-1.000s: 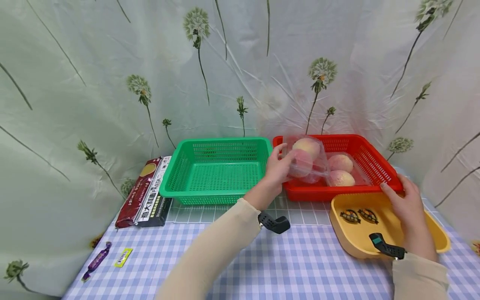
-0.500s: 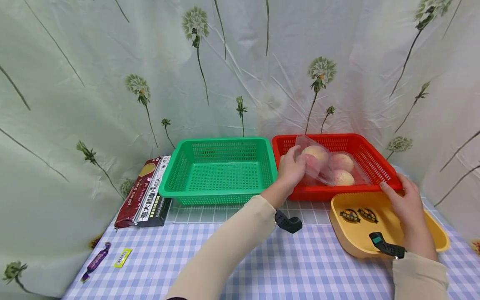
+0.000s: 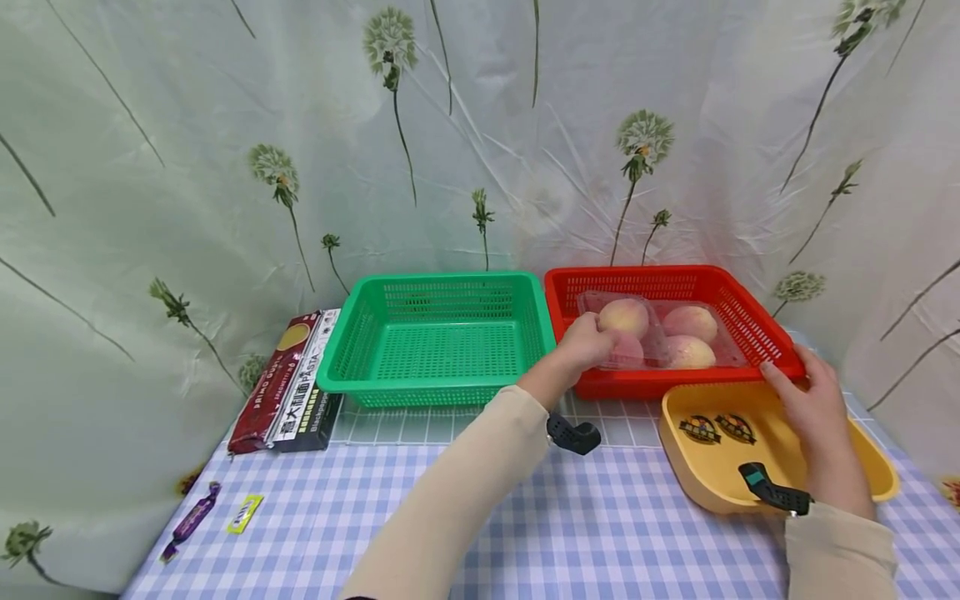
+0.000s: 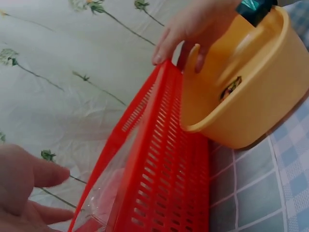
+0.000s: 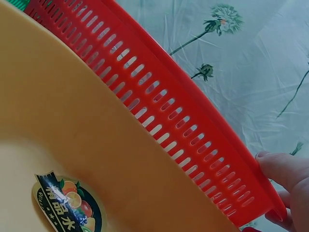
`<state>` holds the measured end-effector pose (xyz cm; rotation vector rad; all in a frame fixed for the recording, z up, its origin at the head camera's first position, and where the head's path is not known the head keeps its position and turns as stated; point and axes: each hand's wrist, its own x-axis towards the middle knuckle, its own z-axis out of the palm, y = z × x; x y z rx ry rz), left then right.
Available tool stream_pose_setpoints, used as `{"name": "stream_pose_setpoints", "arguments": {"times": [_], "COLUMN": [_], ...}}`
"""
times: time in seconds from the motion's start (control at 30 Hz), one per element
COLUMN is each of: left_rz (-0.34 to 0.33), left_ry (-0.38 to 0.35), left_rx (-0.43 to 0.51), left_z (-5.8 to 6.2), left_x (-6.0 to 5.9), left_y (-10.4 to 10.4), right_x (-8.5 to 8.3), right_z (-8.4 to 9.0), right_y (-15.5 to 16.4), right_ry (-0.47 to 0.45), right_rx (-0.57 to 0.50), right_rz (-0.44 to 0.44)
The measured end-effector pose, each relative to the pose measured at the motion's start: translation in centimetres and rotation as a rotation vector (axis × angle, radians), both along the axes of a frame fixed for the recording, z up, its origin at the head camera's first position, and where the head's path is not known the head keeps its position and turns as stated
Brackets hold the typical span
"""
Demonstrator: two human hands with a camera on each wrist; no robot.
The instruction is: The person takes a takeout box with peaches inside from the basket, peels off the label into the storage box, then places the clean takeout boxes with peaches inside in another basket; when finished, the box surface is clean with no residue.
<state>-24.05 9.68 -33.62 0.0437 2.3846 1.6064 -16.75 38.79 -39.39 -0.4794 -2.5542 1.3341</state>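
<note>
Inside the red basket, two clear plastic boxes of peaches lie side by side. The left box of peaches overlaps the edge of the right box. My left hand is over the basket's left end, right at the left box. In the left wrist view its thumb and fingers are spread apart, and nothing shows between them. With thumb and fingers, my right hand grips the basket's front right corner, also visible in the right wrist view as a hand pinching the red rim.
A green basket stands left of the red one, both on a white wire rack. The yellow basin sits in front, under my right forearm. Pasta packs, a purple-wrapped candy and a yellow packet are at left.
My left hand has moved right and lowered the left box of peaches from a tilted position into the red basket, where its fingers have come apart. My right hand has stayed on the corner.
</note>
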Motion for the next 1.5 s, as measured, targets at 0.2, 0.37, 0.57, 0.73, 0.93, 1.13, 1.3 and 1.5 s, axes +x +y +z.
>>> {"name": "stream_pose_setpoints", "arguments": {"times": [0.2, 0.37, 0.57, 0.73, 0.93, 1.13, 1.3, 1.5], "left_rz": [0.004, 0.085, 0.154, 0.136, -0.023, -0.151, -0.189, -0.069], "left_ry": [-0.007, -0.01, 0.018, 0.038, 0.248, 0.497, 0.709, 0.866], "left_rx": [0.098, 0.19, 0.386, 0.541, 0.411, 0.106, -0.088, -0.157], "left_z": [-0.2, -0.4, -1.1, -2.1, -3.0, -3.7, -4.2, -4.1], "left_x": [0.4, 1.1, 1.3, 1.9, 4.2, 6.1, 7.3, 7.7], "left_y": [0.0, 0.4, -0.3, -2.0, -3.0, -4.1, -5.8, -8.7], "right_x": [0.2, 0.3, 0.4, 0.7, 0.7, 0.7, 0.5, 0.3], "right_z": [-0.1, -0.3, -0.2, 0.4, 2.2, 4.0, 4.3, 4.4], "right_y": [0.3, 0.3, 0.2, -0.2, -1.8, -4.4, -7.4, -10.5], "right_ry": [0.01, 0.01, -0.01, -0.017, -0.074, 0.042, 0.146, 0.222], "right_rx": [-0.002, -0.013, -0.02, 0.037, 0.148, 0.213, 0.27, 0.311], "right_rz": [0.01, 0.002, -0.013, 0.006, -0.036, 0.009, 0.107, 0.236]}}
